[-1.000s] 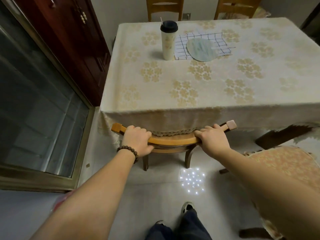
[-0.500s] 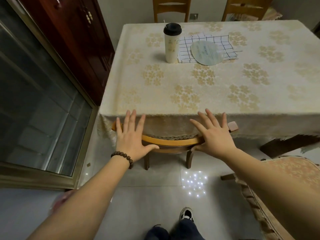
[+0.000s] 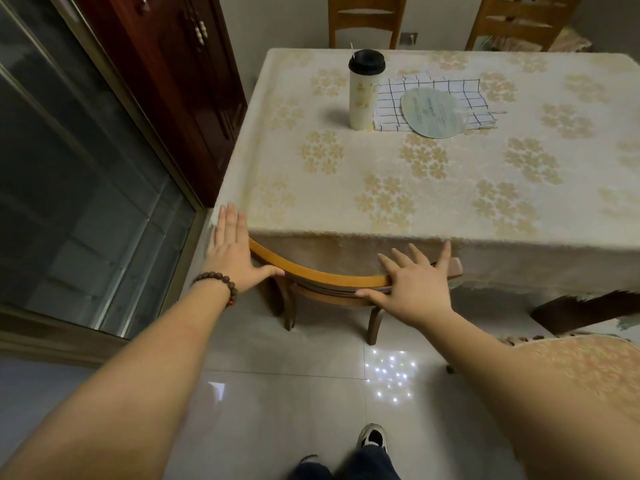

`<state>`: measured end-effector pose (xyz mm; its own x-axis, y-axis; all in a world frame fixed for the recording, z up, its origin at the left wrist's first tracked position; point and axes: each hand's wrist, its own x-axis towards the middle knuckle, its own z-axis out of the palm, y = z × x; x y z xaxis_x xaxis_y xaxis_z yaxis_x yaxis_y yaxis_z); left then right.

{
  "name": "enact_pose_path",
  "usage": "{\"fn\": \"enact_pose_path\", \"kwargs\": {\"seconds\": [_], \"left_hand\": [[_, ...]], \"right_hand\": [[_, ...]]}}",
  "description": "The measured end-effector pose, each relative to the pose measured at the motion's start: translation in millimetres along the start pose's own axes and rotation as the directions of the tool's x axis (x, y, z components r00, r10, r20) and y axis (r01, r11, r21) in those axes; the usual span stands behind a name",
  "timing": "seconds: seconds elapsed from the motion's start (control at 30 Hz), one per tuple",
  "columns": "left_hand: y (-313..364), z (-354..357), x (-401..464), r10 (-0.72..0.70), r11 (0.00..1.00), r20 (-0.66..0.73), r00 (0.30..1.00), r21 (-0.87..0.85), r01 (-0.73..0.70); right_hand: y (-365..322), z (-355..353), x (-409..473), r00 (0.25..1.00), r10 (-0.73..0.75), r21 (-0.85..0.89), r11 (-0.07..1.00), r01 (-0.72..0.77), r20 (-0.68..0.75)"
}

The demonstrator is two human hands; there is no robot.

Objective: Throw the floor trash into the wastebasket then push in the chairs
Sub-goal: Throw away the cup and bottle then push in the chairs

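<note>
A wooden chair (image 3: 332, 277) stands tucked under the near edge of the table (image 3: 433, 188), its curved top rail just below the hanging tablecloth. My left hand (image 3: 232, 252), with a bead bracelet at the wrist, lies flat with straight fingers against the rail's left end. My right hand (image 3: 414, 284) spreads its fingers over the rail's right end, thumb under the rail. Neither hand grips anything. No floor trash or wastebasket is in view.
A second chair with a patterned cushion (image 3: 581, 372) stands pulled out at my right. Two more chairs (image 3: 362, 19) stand at the table's far side. A cup (image 3: 364, 90), a checked cloth and a fan (image 3: 433, 112) lie on the table. A dark cabinet (image 3: 180, 81) and a glass door (image 3: 76, 202) are on the left.
Both hands let go of the chair's top rail and opened flat against it. The chair has slid further under the table.
</note>
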<state>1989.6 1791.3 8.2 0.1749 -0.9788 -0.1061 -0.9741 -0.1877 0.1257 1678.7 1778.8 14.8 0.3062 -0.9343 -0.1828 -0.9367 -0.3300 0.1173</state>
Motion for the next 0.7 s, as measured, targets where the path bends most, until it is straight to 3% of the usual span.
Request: {"fn": "enact_pose_path", "kwargs": {"seconds": [0.1, 0.3, 0.57, 0.7], "left_hand": [[-14.3, -7.6, 20.0, 0.011, 0.994, 0.035, 0.999, 0.108, -0.014], [-12.3, -2.1, 18.4, 0.051, 0.986, -0.051, 0.997, 0.159, -0.042], [57.2, 23.7, -14.5, -0.084, 0.994, -0.082, 0.993, -0.079, 0.078], [57.3, 21.3, -13.1, -0.101, 0.989, -0.065, 0.993, -0.115, 0.093]], "right_hand": [[-15.4, 1.3, 6.9, 0.999, 0.012, 0.029, 1.0, -0.011, -0.049], [-4.4, 6.7, 9.6, 0.994, -0.022, 0.04, 0.999, 0.027, -0.103], [80.8, 2.3, 42.1, 0.986, -0.166, -0.013, 0.986, 0.166, -0.013], [82.2, 8.2, 32.8, 0.993, -0.067, 0.014, 0.998, 0.069, -0.093]]}}
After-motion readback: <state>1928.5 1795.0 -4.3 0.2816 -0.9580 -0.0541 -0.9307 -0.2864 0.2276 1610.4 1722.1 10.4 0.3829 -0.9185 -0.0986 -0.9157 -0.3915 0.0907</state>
